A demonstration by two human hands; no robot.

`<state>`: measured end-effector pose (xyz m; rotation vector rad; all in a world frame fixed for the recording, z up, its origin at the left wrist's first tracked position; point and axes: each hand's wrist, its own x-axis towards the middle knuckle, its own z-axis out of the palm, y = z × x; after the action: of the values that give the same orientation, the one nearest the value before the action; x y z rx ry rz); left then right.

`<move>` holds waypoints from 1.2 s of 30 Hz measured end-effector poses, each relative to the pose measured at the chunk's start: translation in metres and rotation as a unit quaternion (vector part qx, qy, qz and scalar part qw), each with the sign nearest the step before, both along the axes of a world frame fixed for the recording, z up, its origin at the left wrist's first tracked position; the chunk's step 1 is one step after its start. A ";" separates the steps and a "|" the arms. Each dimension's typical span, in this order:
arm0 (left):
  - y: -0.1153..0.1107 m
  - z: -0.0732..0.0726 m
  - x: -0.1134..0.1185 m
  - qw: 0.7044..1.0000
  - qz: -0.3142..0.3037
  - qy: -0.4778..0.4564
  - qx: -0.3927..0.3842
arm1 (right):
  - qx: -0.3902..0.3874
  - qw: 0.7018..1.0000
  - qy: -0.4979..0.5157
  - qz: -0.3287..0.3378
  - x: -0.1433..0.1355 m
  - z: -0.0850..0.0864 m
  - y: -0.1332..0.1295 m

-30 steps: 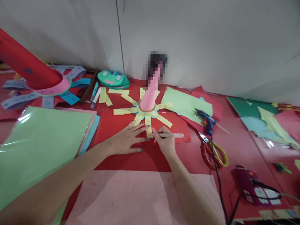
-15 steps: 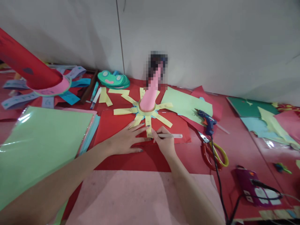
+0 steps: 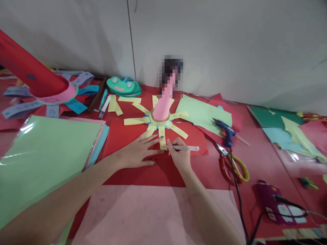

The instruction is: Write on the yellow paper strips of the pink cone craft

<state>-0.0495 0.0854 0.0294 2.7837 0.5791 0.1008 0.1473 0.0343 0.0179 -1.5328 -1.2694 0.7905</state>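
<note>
Spread flat, my left hand [image 3: 139, 151] presses on the yellow paper strips at the near side of a ring. My right hand [image 3: 180, 154] pinches a pale pen [image 3: 187, 148], its tip at the near strip [image 3: 162, 134], which bears small writing. The strips radiate from a yellow ring [image 3: 160, 121] with blue edging. A pink paper cone [image 3: 163, 105] stands up inside that ring, its top behind a pixelated patch. Red paper [image 3: 196, 143] lies beneath the strips.
Green sheets [image 3: 56, 146] lie left, below a red paper tube [image 3: 30, 71]. Green frog cutouts [image 3: 124, 87] sit behind. To the right are a blue glue gun [image 3: 227, 132], scissors [image 3: 240, 166] and a purple case [image 3: 278, 204].
The pen tip and my right fingers have shifted very slightly at the near strip. My left hand has stayed in place.
</note>
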 end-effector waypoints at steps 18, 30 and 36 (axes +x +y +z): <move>0.000 -0.001 0.000 1.000 0.001 -0.002 0.004 | 0.012 1.000 -0.023 -0.014 0.002 0.003 0.001; 0.000 0.000 0.001 1.000 -0.006 0.017 0.014 | -0.012 1.000 -0.014 -0.002 0.004 0.003 0.001; 0.000 0.000 0.000 1.000 -0.004 0.020 0.008 | -0.024 1.000 -0.006 0.004 0.003 0.004 0.001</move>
<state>-0.0491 0.0859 0.0291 2.8078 0.5802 0.0493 0.1502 0.0353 0.0218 -1.5744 -1.2753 0.8239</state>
